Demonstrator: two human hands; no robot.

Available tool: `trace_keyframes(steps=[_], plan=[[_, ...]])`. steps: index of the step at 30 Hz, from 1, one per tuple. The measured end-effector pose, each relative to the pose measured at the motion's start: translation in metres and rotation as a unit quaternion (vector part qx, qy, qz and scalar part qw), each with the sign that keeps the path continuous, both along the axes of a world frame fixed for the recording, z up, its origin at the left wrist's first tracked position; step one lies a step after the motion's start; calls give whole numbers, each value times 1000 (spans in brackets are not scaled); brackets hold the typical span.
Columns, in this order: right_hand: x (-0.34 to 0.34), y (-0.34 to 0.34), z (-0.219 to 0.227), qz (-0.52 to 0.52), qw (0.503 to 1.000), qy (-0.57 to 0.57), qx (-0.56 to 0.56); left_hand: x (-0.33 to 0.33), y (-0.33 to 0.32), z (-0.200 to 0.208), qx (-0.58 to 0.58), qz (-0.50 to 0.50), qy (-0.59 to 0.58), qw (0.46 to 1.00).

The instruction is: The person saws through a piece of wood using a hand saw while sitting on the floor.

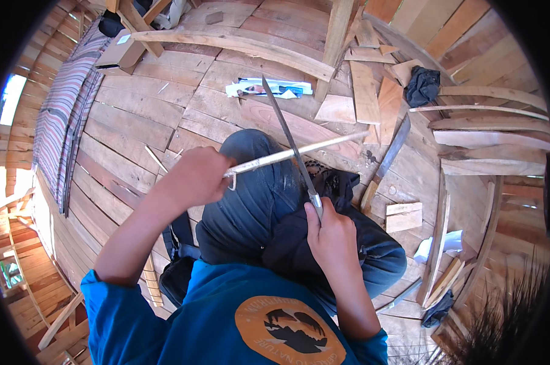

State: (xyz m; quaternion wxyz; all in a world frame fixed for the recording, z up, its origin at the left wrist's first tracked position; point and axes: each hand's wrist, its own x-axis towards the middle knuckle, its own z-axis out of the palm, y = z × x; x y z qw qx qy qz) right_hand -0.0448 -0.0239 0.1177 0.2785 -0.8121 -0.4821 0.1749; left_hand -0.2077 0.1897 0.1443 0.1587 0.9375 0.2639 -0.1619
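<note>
My left hand is closed round the near end of a thin, pale wooden stick. The stick slants away to the right over my bent knee, and a small pale curl hangs beside my fingers. In my right hand is a long, narrow knife, gripped by its short, light-coloured handle with the tip pointing up and away. Its dark blade crosses the stick near the middle; whether the two touch I cannot tell. Dark cloth lies in my lap, beneath the knife.
A machete lies on the plank floor to my right, near an offcut and loose boards. Ahead are a plastic package and a long beam. Striped fabric and a cardboard box are at left.
</note>
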Motion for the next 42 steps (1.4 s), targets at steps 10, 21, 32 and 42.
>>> trace_keyframes(steps=[10, 21, 32, 42], plan=[[-3, -39, 4, -7, 999, -20, -37, 11, -15, -1, -15, 84, -16, 996], [22, -49, 1, 26, 999, -7, -37, 11, -13, -9, -3, 100, -53, 994], [29, -25, 4, 27, 995, 62, -73, 5, -8, -18, 0, 85, -100, 991], [25, 9, -15, 15, 998, 28, -51, 13, -14, -17, 2, 7, -55, 998]])
